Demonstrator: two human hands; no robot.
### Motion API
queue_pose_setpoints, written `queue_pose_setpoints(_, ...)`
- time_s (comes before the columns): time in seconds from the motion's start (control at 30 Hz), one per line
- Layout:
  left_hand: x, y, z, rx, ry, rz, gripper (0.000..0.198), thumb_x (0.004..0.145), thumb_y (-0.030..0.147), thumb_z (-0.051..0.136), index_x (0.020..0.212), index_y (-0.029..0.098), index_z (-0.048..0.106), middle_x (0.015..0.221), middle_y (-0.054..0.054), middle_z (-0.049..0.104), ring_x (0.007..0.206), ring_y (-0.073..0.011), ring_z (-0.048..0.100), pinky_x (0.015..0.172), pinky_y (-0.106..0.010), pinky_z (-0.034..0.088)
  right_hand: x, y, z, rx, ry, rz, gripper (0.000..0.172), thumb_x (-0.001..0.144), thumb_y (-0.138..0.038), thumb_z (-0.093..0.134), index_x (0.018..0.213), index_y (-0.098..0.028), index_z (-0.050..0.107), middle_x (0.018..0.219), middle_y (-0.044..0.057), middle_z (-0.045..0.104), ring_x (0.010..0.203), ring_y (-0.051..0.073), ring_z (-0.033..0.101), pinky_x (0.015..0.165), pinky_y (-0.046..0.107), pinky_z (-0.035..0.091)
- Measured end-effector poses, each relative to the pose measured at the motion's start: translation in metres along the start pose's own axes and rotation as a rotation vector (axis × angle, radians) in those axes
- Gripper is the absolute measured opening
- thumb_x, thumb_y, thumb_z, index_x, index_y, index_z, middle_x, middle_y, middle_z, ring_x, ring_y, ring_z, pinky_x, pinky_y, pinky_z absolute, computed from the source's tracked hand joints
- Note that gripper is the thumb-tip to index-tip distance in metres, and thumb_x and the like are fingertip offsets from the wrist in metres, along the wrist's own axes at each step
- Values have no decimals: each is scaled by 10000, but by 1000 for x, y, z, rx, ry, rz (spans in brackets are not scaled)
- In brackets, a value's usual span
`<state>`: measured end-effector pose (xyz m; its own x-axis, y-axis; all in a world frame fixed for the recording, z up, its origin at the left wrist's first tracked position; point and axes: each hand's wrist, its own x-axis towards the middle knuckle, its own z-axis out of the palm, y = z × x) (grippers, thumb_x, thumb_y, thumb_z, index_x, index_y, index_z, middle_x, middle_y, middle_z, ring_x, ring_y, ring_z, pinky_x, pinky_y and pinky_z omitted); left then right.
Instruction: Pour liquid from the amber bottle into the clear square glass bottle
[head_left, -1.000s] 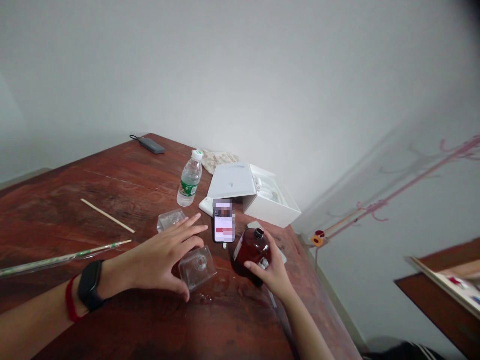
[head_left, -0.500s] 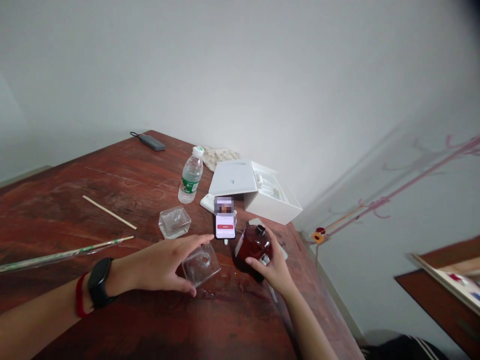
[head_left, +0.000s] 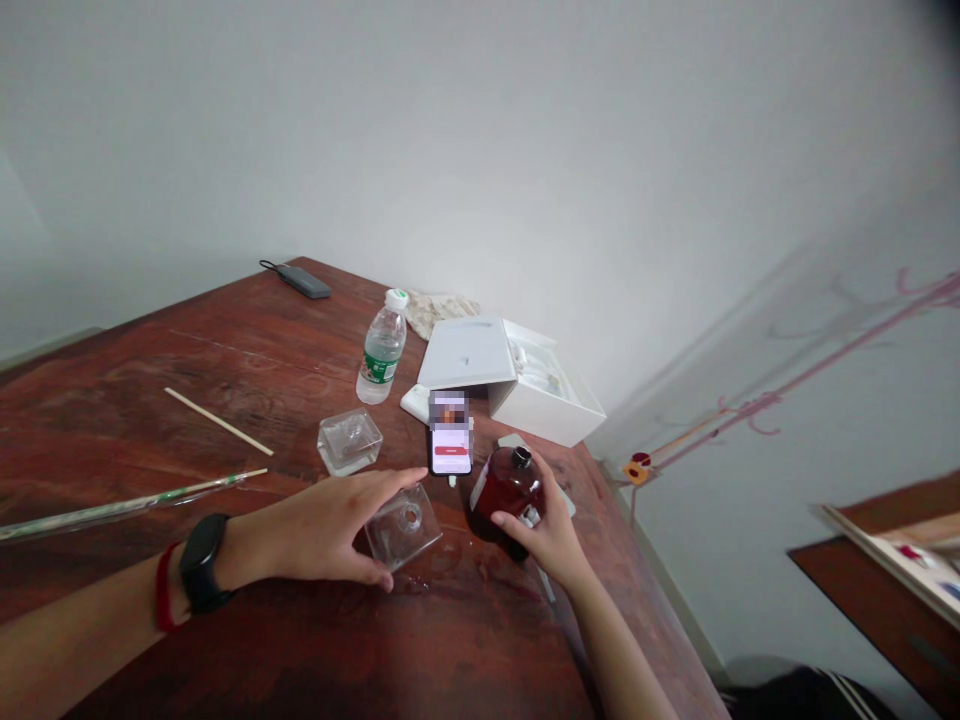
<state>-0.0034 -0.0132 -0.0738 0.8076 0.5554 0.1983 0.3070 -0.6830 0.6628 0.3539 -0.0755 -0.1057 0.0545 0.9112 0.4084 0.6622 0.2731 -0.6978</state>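
My left hand point(head_left: 337, 530) curves around a clear square plastic piece point(head_left: 394, 545) with a round hole in its top. The thumb lies at its near corner and the index finger at its far corner; the other fingers are hidden. In my right hand point(head_left: 551, 530) is a dark red-brown bottle point(head_left: 502, 490) with an open black neck, gripped from the right side and slightly tilted. A second clear plastic block point(head_left: 349, 443), hollow-looking, sits beyond my left hand. Between and beyond the hands stands a lit phone point(head_left: 451, 440) with a white plug below it.
Behind the phone are a white box point(head_left: 551, 410) with its lid point(head_left: 465, 355) leaning on it, and a water bottle point(head_left: 381, 350). A wooden stick point(head_left: 217, 420) and a wrapped stick point(head_left: 150, 503) lie at left. A grey case point(head_left: 305, 281) is at the far edge. Drops wet the table point(head_left: 337, 650).
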Motion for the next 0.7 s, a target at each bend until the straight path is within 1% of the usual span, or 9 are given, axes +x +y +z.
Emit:
queue_pose_setpoints(0.2, 0, 2, -1, 16, -13, -1, 1025, 822, 435, 916, 1672, 312, 358, 1615, -151, 582, 1431, -357, 628, 1186, -501, 507, 0, 2, 0, -1, -2, -13, 980, 786, -599, 876, 1602, -284, 433, 1535, 153, 642, 1409, 391, 634, 1158, 566, 554)
queue_pose_setpoints(0.43, 0, 4, -2, 19, -49, -13, 1031, 808, 363, 925, 1671, 286, 366, 1620, -151, 576, 1436, -349, 624, 1213, -491, 485, -1, 3, -2, -8, -11, -5, 979, 771, -589, 901, 1581, -284, 441, 1541, 159, 636, 1398, 391, 645, 1168, 584, 543)
queue_pose_setpoints(0.7, 0, 1, -2, 11, -66, -23, 1037, 840, 461, 891, 1687, 269, 324, 1648, -165, 541, 1462, -362, 597, 1209, -493, 482, 0, 2, -1, 14, -10, -8, 977, 780, -583, 895, 1582, -269, 434, 1545, 177, 627, 1421, 399, 626, 1183, 591, 524)
